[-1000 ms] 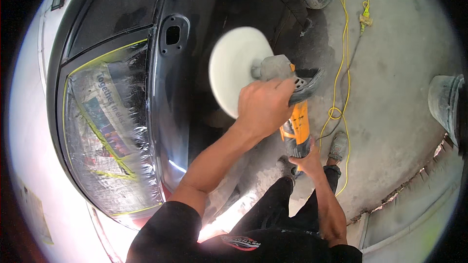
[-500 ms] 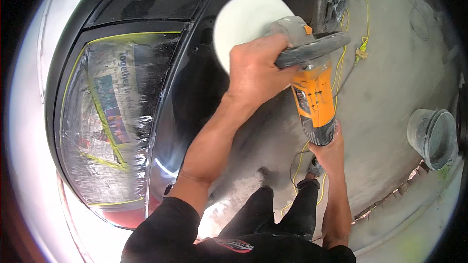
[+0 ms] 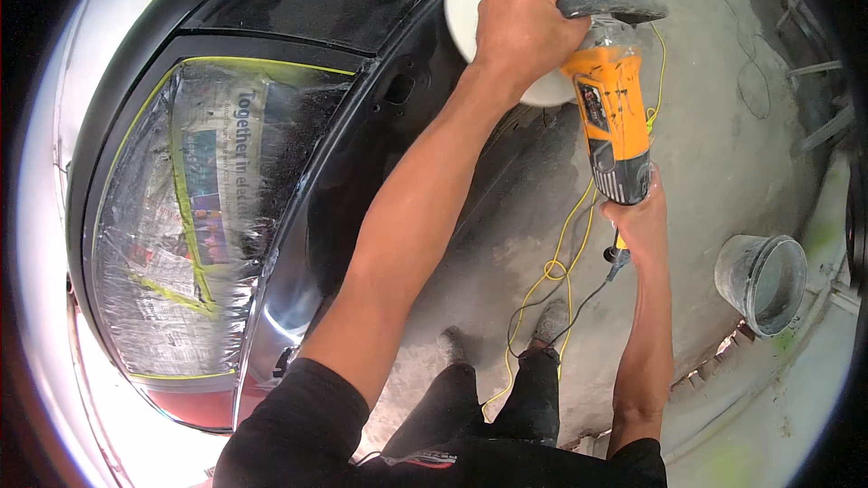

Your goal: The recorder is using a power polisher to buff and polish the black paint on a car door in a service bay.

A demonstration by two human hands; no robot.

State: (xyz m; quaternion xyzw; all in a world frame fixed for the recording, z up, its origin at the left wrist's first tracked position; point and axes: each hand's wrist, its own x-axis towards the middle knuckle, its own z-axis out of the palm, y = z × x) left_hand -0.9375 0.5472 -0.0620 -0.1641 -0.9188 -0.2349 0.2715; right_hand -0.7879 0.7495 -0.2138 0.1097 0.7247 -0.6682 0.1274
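An orange and black power polisher (image 3: 608, 95) with a broad round white pad (image 3: 472, 2) is held out ahead of me at the side of a black car (image 3: 357, 183). My left hand (image 3: 526, 29) is closed round its black loop handle (image 3: 615, 4) at the head end. Lower down, my right hand (image 3: 640, 222) grips the rear end of the body, its fingers partly hidden behind the tool. The pad's face is against or close to the door panel; I cannot tell whether it touches.
Plastic film, newspaper and yellow tape cover the car window (image 3: 240, 226) on the left. A yellow cord (image 3: 553, 269) loops across the concrete floor (image 3: 701, 163) by my feet, joined to the tool's dark cable (image 3: 588, 300). A grey bucket (image 3: 743, 280) stands at the right.
The polisher and both hands have moved up and to the right, farther along the car side. My view has shifted too, with the bucket now lower and more to the left.
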